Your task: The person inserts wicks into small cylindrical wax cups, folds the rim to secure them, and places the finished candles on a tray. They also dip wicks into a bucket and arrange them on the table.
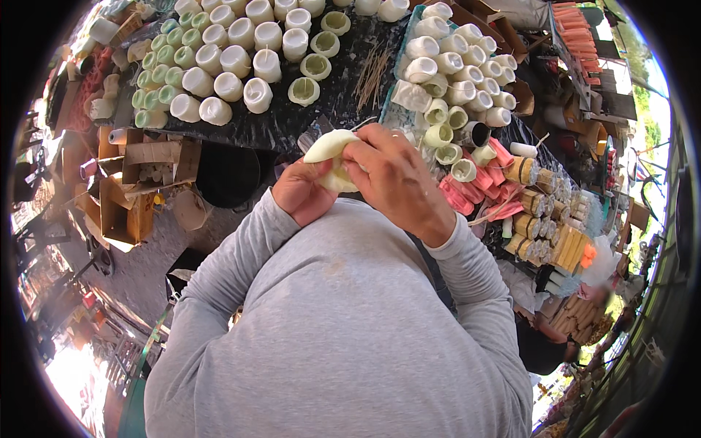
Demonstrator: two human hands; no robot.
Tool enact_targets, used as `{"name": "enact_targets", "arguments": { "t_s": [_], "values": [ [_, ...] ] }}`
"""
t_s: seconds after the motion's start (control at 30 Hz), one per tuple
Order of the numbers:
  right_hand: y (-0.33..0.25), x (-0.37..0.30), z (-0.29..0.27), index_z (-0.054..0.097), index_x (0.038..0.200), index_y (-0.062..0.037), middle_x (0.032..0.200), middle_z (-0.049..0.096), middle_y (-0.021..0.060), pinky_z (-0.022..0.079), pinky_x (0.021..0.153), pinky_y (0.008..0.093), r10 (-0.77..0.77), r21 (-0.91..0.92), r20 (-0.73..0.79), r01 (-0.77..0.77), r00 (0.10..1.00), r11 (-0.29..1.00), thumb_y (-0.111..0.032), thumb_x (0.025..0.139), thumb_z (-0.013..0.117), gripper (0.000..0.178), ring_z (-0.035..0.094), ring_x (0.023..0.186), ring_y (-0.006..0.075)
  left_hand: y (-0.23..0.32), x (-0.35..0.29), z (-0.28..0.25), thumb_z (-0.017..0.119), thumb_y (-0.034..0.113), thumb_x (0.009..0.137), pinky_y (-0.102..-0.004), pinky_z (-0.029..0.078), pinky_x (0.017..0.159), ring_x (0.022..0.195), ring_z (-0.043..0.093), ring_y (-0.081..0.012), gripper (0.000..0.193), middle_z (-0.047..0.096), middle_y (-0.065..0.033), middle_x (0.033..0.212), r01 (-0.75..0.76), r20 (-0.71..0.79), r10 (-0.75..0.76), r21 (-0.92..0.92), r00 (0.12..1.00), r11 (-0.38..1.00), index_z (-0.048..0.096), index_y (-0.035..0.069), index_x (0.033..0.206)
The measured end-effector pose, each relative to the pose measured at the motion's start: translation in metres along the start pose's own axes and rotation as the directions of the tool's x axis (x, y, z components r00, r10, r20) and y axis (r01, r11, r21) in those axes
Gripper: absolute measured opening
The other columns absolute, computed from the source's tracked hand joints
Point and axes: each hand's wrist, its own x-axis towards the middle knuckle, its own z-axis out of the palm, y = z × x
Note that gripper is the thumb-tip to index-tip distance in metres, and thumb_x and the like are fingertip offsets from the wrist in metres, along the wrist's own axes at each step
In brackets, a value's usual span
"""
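Note:
In front of my chest, both hands hold a pale yellow-green, cup-like mould (330, 147) whose upper edge is folded or pulled back. My left hand (301, 191) closes round its lower left side, with the thumb pressed against it. From the right, my right hand (394, 175) grips its rim with bent fingers. A thin wick-like strand sticks up beside the right fingers. What lies inside the mould is mostly hidden by my fingers.
Rows of white-filled round moulds (235, 60) and hollow green moulds (315, 66) cover the black table (255, 130). Thin sticks (372, 73) lie beside a tray of white cups (460, 69). Pink pieces (485, 182) and bundled wooden pieces (531, 226) sit right; cardboard boxes (120, 208) stand left.

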Motion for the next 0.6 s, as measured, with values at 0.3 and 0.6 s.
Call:
{"name": "enact_targets", "arguments": {
  "t_s": [0.3, 0.6],
  "values": [
    [0.000, 0.003, 0.011, 0.064, 0.089, -0.0008, 0.089, 0.059, 0.0138, 0.050, 0.076, 0.0435, -0.007, -0.009, -0.029, 0.007, 1.000, 1.000, -0.007, 0.087, 0.072, 0.010, 0.063, 0.081, 0.0314, 0.002, 0.006, -0.009, 0.071, 0.027, 0.097, -0.0493, 0.037, 0.119, 0.135, 0.056, -0.0257, 0.055, 0.063, -0.0064, 0.143, 0.051, -0.011, -0.051, -0.053, 0.999, 0.997, 0.054, 0.010, 0.147],
    [-0.002, 0.002, 0.019, 0.069, 0.102, -0.0030, 0.102, 0.065, 0.0141, 0.054, 0.076, 0.0464, -0.029, -0.087, -0.068, 0.023, 0.997, 0.996, -0.006, 0.087, 0.073, 0.016, 0.066, 0.086, 0.0370, 0.003, 0.004, -0.006, 0.068, 0.019, 0.099, -0.0463, 0.038, 0.119, 0.135, 0.055, -0.0247, 0.050, 0.063, -0.0065, 0.142, 0.009, -0.031, -0.010, -0.007, 0.999, 1.000, 0.055, 0.008, 0.146]
  ]
}}
